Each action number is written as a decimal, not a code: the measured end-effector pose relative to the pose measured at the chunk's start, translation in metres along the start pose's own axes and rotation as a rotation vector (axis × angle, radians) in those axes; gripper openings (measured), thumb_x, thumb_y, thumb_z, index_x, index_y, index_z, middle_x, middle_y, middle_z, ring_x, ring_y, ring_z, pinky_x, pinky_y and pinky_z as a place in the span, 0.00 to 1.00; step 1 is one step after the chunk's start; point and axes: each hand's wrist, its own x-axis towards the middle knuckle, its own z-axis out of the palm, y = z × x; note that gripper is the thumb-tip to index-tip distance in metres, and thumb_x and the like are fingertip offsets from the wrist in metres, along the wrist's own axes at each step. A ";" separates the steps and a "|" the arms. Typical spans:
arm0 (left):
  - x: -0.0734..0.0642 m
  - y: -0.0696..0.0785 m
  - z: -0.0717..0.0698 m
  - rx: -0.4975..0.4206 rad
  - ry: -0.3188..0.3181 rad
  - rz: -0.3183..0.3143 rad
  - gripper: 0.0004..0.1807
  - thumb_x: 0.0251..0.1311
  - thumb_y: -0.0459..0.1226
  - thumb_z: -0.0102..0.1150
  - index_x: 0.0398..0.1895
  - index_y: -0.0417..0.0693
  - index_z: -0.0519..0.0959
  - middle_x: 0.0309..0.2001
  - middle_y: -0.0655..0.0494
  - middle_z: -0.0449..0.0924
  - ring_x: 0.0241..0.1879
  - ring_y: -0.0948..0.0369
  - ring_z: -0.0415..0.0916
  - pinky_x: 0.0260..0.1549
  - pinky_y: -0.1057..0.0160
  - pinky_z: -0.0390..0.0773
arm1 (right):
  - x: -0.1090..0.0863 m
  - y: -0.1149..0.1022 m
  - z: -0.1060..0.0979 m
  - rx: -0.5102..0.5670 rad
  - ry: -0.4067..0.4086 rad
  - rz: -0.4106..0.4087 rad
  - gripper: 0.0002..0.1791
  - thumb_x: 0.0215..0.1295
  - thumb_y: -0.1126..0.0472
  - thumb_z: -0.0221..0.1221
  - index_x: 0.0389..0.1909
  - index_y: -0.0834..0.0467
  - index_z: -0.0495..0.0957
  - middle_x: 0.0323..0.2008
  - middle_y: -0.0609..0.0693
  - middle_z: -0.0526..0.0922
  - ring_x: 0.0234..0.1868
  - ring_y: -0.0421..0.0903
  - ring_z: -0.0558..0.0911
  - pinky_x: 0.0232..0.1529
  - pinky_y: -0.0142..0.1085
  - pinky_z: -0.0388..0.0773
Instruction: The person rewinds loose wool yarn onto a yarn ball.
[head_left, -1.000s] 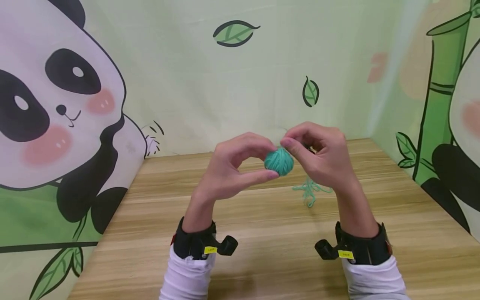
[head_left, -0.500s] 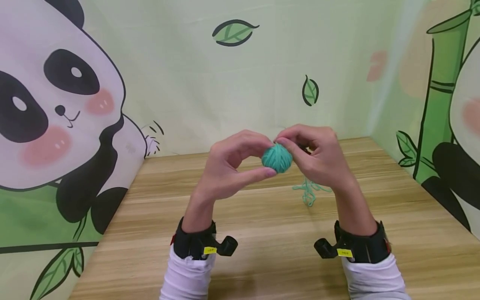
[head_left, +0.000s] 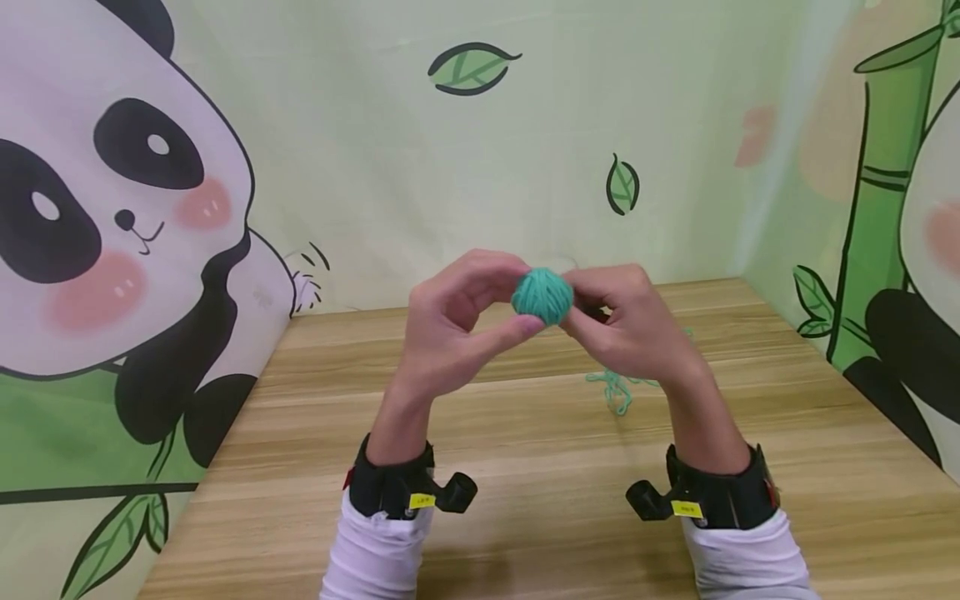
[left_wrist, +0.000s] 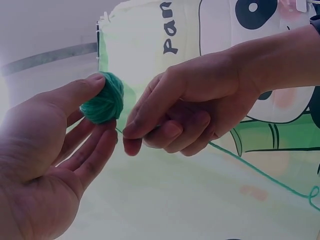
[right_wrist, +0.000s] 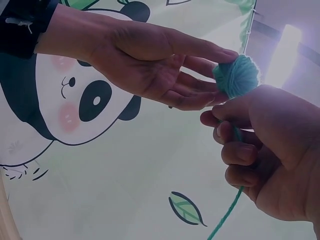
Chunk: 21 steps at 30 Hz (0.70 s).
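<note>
A small ball of teal yarn point(head_left: 543, 297) is held up over the table, pinched between the thumb and fingers of my left hand point(head_left: 468, 325). Close beside it on the right, my right hand point(head_left: 630, 321) has its fingers curled round the yarn strand point(right_wrist: 226, 215). In the left wrist view, a short length of strand runs from the ball point(left_wrist: 106, 100) to the right fingertips, and more trails out past the little finger side. Loose teal yarn point(head_left: 617, 390) lies on the table behind the right hand, which partly hides it.
The wood-grain table point(head_left: 525, 500) reaches back to a pale green cloth backdrop point(head_left: 360, 167) with printed pandas, leaves and bamboo. More printed cloth stands along the left and right sides. Each wrist wears a black strap with a small camera point(head_left: 453, 492).
The ball has turned and shifted a little left and up in my left hand. My right hand has come lower and left, from above the ball to its right side, keeping the strand.
</note>
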 end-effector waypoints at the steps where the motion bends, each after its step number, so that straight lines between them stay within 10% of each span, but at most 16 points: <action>1: 0.000 -0.001 0.000 0.000 0.007 0.004 0.25 0.41 0.08 0.65 0.48 0.13 0.74 0.43 0.27 0.77 0.42 0.48 0.80 0.45 0.48 0.87 | 0.000 0.000 0.001 -0.006 -0.006 -0.005 0.09 0.65 0.73 0.61 0.27 0.58 0.82 0.14 0.42 0.66 0.15 0.36 0.62 0.13 0.31 0.56; 21: -0.004 -0.022 -0.009 0.115 0.167 0.003 0.25 0.47 0.12 0.68 0.51 0.21 0.77 0.47 0.34 0.81 0.44 0.46 0.83 0.45 0.46 0.88 | 0.001 -0.004 0.001 -0.037 -0.088 -0.013 0.05 0.62 0.73 0.65 0.34 0.61 0.87 0.19 0.42 0.73 0.19 0.36 0.69 0.17 0.27 0.66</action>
